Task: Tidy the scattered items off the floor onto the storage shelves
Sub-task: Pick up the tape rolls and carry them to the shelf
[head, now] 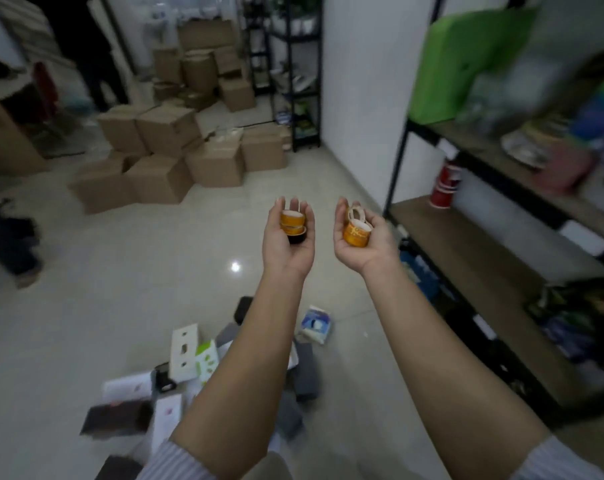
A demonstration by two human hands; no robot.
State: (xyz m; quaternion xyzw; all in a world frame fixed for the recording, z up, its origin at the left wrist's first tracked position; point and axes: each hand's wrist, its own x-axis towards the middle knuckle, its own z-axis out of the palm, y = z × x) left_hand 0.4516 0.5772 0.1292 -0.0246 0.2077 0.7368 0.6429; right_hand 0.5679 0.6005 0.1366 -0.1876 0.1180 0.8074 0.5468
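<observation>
Orange tape rolls are sitting stacked in our left hand, more tape in our right hand; both grips are cupping them, palms up, arms outstretched. We are probably carrying them to the wooden shelf, so keeping palms level matters.

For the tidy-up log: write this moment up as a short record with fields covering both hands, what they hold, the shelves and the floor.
left hand: palm up, cupping a stack of orange tape rolls with a black roll beneath
right hand: palm up, holding an orange tape roll and a pale roll
shelves: black-framed rack to the right, a red cup stack on it
floor: scattered boxes and packets still lying below the arms
background: cardboard cartons piled
</observation>
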